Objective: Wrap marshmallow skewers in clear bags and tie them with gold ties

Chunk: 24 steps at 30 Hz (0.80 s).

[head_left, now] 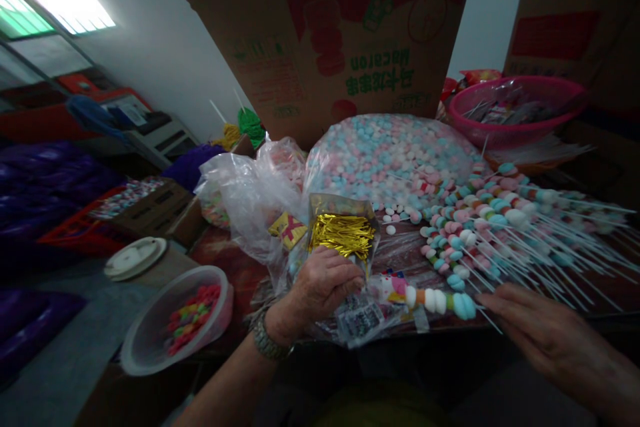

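Currently listed, front edge of counter (220,257): 1 candy skewer (434,301) (white, orange, green, blue pcs), laid approx. level betw. both hands, its L end at printed clear wrapper (360,321). L hand (320,287), w/ wristwatch (265,337): placed over wrapper, just in front of gold twist ties (343,235); fingers curled, but whether wrapper is gripped can't be told. R hand (555,330): fingers nearly straight, tips beside skewer's stick; whether stick is pinched can't be told. Behind: 1 lg. clear bag (390,150) of pastel candies, w/ loose pcs (391,229) scattered at its front. R side: pile of filled skewers (480,213), sticks pointed R; pink basket (515,130) set behind. L side: tub (145,337) w/ coloured candies (193,317); lidded container (137,257) adj. Rear: carton (375,27), "Macaron" printed, inverted.
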Tool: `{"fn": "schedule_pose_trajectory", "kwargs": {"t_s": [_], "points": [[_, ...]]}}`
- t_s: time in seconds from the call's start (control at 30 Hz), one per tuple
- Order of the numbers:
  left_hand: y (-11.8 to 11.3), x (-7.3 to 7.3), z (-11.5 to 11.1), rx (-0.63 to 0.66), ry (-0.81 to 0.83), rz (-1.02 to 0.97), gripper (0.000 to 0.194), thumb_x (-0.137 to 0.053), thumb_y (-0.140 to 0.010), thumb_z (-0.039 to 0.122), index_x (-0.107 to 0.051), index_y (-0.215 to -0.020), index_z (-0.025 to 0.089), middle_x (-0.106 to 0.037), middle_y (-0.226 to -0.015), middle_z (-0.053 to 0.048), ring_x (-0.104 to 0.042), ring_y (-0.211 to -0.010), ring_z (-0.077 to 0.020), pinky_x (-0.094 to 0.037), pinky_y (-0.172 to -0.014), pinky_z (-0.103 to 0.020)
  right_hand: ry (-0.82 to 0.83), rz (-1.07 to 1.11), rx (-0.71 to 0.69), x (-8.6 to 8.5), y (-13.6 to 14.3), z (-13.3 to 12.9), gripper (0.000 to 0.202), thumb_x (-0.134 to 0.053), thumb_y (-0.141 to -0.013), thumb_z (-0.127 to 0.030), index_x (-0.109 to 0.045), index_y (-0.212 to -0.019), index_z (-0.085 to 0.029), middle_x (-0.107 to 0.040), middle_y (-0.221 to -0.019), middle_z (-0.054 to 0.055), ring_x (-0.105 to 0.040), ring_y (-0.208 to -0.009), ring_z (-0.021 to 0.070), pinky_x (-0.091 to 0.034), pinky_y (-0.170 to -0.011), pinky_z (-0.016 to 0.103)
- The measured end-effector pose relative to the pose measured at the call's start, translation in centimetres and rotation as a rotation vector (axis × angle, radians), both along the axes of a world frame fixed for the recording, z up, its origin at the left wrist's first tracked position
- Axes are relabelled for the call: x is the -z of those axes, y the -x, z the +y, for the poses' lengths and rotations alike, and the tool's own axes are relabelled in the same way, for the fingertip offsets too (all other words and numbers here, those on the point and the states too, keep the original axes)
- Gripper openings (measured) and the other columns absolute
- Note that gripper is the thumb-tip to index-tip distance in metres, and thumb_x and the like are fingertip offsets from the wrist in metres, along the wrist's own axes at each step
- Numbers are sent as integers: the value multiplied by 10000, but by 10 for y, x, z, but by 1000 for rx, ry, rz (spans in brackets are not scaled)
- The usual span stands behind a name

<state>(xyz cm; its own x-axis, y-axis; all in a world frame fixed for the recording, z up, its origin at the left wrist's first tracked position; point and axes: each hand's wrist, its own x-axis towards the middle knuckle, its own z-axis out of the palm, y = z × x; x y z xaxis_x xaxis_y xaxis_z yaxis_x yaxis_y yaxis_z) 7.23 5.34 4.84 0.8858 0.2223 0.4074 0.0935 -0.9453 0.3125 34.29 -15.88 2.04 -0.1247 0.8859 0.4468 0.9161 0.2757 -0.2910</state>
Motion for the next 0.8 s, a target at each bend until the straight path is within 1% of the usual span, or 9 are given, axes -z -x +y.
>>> {"fn": "schedule_pose_trajectory", "kwargs": {"t_s": [0.27, 0.3, 0.37, 0.43, 0.5, 0.6, 0.63, 0.7, 0.8], "points": [[-13, -9, 2, 31, -89, 160, 218, -482, -865, 324, -639, -769, 205, -629, -636, -15, -539, -634, -150, -339, -707, -317, 144, 278, 24, 16, 20, 4, 297, -446, -839, -156, -653, -1037, -235, -675, -890, 65, -648, -789, 168, -535, -652, 225], [-13, -7, 2, 4, -78, 133, 194, -512, -848, 342, -647, -789, 215, -641, -669, -19, -550, -668, -160, -346, -741, -328, 176, 338, 18, 17, 26, 7, 294, -443, -845, -165, -659, -1029, -240, -677, -873, 59, -646, -776, 167, -532, -647, 228], [-10, 0, 2, -171, 1, -83, 224, -607, -775, 409, -644, -907, 232, -665, -844, -42, -567, -841, -201, -348, -843, -358, 241, 455, 2, 21, 37, 14, 275, -436, -864, -196, -675, -993, -241, -675, -818, 49, -639, -741, 163, -525, -635, 231], [-7, 14, -1, -439, 234, -474, 486, -651, -706, 495, -559, -1105, 235, -601, -1107, -76, -501, -1073, -234, -338, -929, -366, 299, 558, -3, 25, 46, 19, 261, -432, -882, -233, -680, -963, -231, -666, -780, 43, -629, -723, 161, -517, -642, 235], [-9, 30, -12, -590, 668, -816, 638, -600, -719, 560, -417, -1242, 245, -505, -1250, -95, -454, -1167, -217, -371, -934, -336, 340, 635, -2, 28, 55, 23, 256, -433, -889, -266, -681, -932, -220, -658, -771, 41, -621, -732, 164, -509, -650, 238], [-24, 42, -35, -461, 1452, -846, 687, -642, -662, 584, -400, -1218, 261, -582, -1146, -100, -583, -1009, -223, -453, -844, -363, 374, 688, -35, 26, 72, 33, 264, -429, -891, -284, -679, -856, -206, -650, -751, 37, -609, -722, 167, -489, -633, 238], [-32, 41, -41, -424, 1624, -843, 657, -673, -650, 551, -429, -1183, 254, -619, -1075, -85, -610, -951, -222, -465, -826, -378, 382, 695, -49, 24, 79, 36, 268, -429, -890, -281, -675, -826, -200, -648, -739, 34, -606, -712, 166, -483, -628, 239], [-48, 33, -48, -426, 1808, -872, 500, -720, -649, 447, -528, -1050, 217, -655, -779, -6, -643, -729, -170, -490, -759, -351, 388, 713, -53, 20, 93, 44, 270, -424, -888, -271, -666, -799, -190, -649, -725, 31, -603, -686, 164, -479, -616, 242], [-60, 18, -43, -487, 1973, -897, 317, -737, -650, 373, -581, -836, 170, -541, -506, 72, -580, -497, -106, -503, -693, -314, 315, 736, 41, 20, 106, 50, 271, -414, -885, -272, -666, -896, -172, -679, -821, 67, -629, -758, 188, -501, -672, 269]]}}
